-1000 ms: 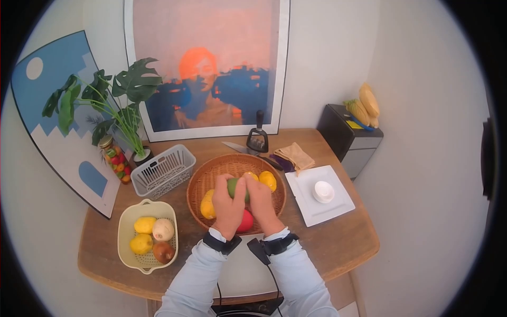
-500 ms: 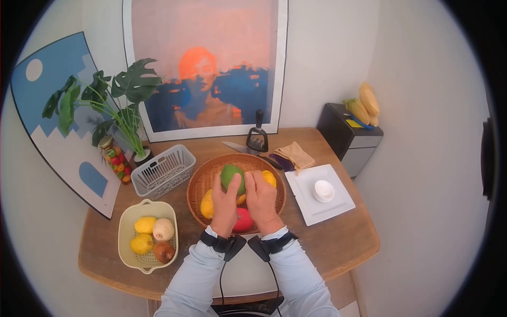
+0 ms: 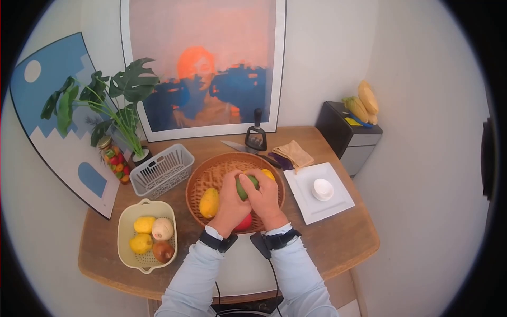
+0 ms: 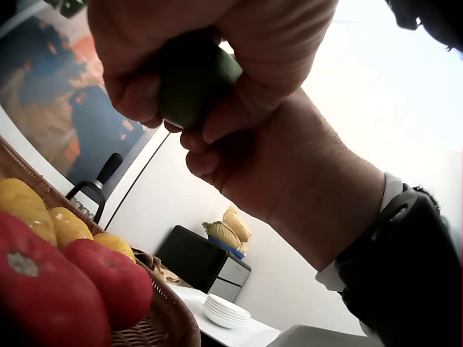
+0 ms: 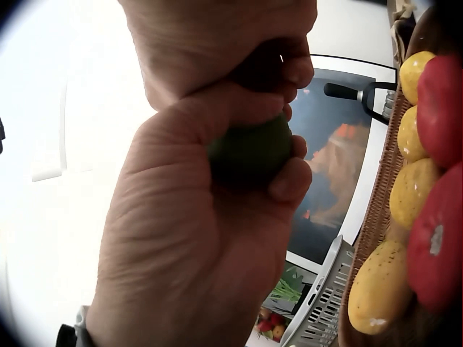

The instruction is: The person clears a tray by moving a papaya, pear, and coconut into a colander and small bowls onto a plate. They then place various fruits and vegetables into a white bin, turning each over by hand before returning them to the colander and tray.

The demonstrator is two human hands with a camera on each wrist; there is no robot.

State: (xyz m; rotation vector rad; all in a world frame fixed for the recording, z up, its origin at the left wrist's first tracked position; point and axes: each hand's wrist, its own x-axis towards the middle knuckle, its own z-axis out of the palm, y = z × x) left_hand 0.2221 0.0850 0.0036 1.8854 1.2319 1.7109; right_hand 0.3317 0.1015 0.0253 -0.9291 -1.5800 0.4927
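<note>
Both hands hold one smooth green fruit (image 3: 247, 187) above the round wicker basket (image 3: 198, 171). The left hand (image 3: 232, 205) wraps its left side, fingers curled round it. From the other side the right hand (image 3: 265, 199) grips it, thumb lying across the front. In the right wrist view the green fruit (image 5: 253, 150) shows between thumb and curled fingers. Most of its surface is hidden by the hands. Below in the basket lie a yellow mango-like fruit (image 3: 209, 203), smaller yellow fruits (image 5: 411, 132) and large red fruits (image 4: 47, 285).
A cream basket (image 3: 122, 232) with two yellow fruits, a pale round root and an onion (image 3: 163, 252) stands left. Behind it are a grey plastic basket (image 3: 163, 174) and a plant. White plates (image 3: 338, 198) with small bowls (image 3: 322, 189) lie right; a knife (image 3: 232, 145) lies behind.
The green fruit rose into view in the left hand while the right hand stood beside it. Now it sits lower and further right, with the right hand closed round it too.
</note>
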